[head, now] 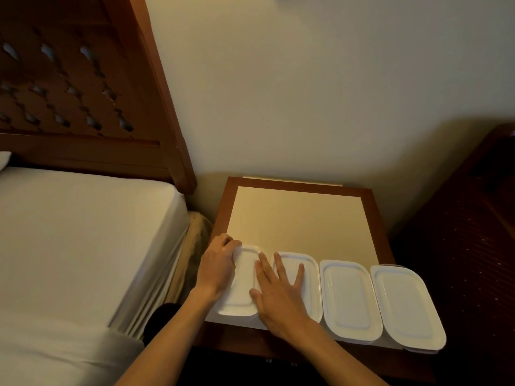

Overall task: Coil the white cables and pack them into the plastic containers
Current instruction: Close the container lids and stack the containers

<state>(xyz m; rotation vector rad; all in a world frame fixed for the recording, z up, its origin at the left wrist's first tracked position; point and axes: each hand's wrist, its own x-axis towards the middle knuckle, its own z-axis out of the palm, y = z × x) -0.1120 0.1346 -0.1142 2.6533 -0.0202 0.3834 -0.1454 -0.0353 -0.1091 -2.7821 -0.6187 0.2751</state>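
Our left hand grips the nine-o'clock container; right hand lies spread flat beside it. Best press evenly round the lid's rim.

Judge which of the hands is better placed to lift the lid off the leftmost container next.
Left, probably. The left hand already curls round the far left edge of the leftmost container, while the right hand lies flat, fingers spread across the gap to the second container.
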